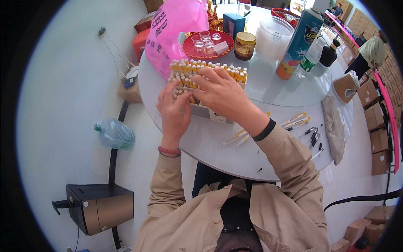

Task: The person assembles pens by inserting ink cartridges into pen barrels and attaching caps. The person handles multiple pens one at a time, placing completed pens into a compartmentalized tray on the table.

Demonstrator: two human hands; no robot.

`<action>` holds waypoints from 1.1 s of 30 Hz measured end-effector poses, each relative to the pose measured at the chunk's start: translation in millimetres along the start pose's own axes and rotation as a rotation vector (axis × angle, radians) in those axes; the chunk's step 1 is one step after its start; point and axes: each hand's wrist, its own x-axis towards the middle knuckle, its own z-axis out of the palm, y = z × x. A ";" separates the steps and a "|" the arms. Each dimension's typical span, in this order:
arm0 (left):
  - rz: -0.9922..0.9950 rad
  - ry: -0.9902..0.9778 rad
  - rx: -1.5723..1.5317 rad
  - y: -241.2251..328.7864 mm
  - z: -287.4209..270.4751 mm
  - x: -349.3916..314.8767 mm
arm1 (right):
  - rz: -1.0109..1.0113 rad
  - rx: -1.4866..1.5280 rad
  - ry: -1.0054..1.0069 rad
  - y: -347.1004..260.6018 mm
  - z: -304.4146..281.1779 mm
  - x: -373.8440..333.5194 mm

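In front of me on the white round table [201, 149] stands a light box [205, 112] packed with rows of pens [239, 75], upright, with yellow bodies and white ends. My left hand [173, 112] is at the box's near left corner, thumb and fingers apart, the tips touching the pen ends. From the right my right hand [222, 93] reaches over the box. Its fingers curl down around some pens in the middle rows; the exact grip is partly hidden. Loose white-and-yellow pens [295, 121] lie on the table to the right of the box.
A pink plastic bag [174, 31] stands behind the box. Beyond are a red tray [191, 51] with small glasses, a jar [244, 46], plastic tubs [273, 40], a spray can [299, 44] and a bottle [310, 59]. Black pens [312, 136] and a cloth [334, 130] lie right.
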 end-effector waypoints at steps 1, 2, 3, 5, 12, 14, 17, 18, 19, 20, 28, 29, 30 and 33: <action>0.004 0.001 0.006 0.7 -0.4 0.7 | -0.020 0.045 0.151 -1.1 -3.2 0.7; -0.001 0.005 0.018 2.0 -1.9 0.5 | -0.009 0.088 0.217 -2.9 -9.0 1.3; -0.006 0.009 0.028 3.7 -4.3 -0.4 | -0.003 0.087 0.294 -5.2 -17.0 2.1; -0.006 0.041 0.023 9.8 -9.1 -4.8 | 0.126 0.560 0.344 -13.1 -48.7 -15.6; -0.046 -0.113 -0.371 66.3 -5.6 -55.1 | -0.044 2.160 0.428 -83.0 -134.1 -75.0; -0.023 -0.250 -0.463 84.2 8.5 -68.7 | -0.040 2.156 0.668 -110.3 -126.5 -73.5; 0.001 -0.296 -0.440 94.8 26.0 -78.2 | -0.059 2.152 0.877 -128.5 -121.2 -72.0; -0.012 -0.301 -0.430 94.7 29.3 -79.4 | -0.102 2.143 0.859 -125.6 -117.9 -73.6; -0.024 -0.302 -0.418 94.2 32.3 -80.0 | -0.118 2.144 0.855 -125.9 -117.8 -73.8; -0.036 -0.301 -0.408 93.6 34.6 -80.5 | -0.134 2.146 0.851 -125.2 -117.8 -73.7; -0.052 -0.371 -0.353 94.3 38.7 -83.6 | -0.137 2.143 0.875 -121.6 -120.1 -73.0; -0.053 -0.372 -0.345 94.1 38.8 -83.0 | -0.156 2.138 0.897 -121.9 -118.5 -71.9; -0.053 -0.378 -0.340 93.9 38.6 -82.5 | -0.169 2.150 0.941 -123.9 -117.2 -69.7; -0.065 -0.406 -0.310 93.6 35.1 -81.1 | -0.163 2.153 0.945 -125.6 -116.7 -67.7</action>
